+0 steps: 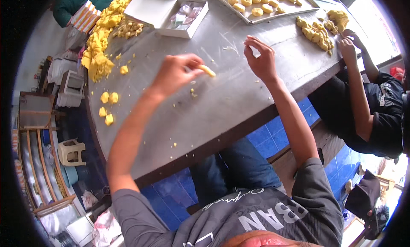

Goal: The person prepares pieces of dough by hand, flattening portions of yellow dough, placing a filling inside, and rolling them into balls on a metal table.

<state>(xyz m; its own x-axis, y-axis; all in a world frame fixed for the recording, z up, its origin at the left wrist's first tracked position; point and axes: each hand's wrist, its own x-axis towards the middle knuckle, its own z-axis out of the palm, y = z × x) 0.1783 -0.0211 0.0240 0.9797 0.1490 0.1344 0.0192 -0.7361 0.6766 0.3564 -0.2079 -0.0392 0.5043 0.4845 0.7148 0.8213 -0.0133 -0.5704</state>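
Note:
My left hand [177, 75] is closed over the middle of the metal table [222, 106], pinching a short yellow dough roll [208, 70] between thumb and fingers. To its right, my raised right hand [261, 59] has thumb and fingertips curled together in a ring. Whether anything small is between those fingertips cannot be made out. Small dough crumbs [193, 92] lie below the left hand. Several yellow dough lumps [109, 97] rest near the table's left edge, and a large mass of yellow dough [102, 46] is piled at the far left.
An open white box [188, 27] with small packets stands at the back. Behind, a tray [294, 10] carries rounds of dough. At the right, a co-worker's hands [348, 42] are beside more dough [316, 33]. A plastic stool [71, 152] stands left of the table.

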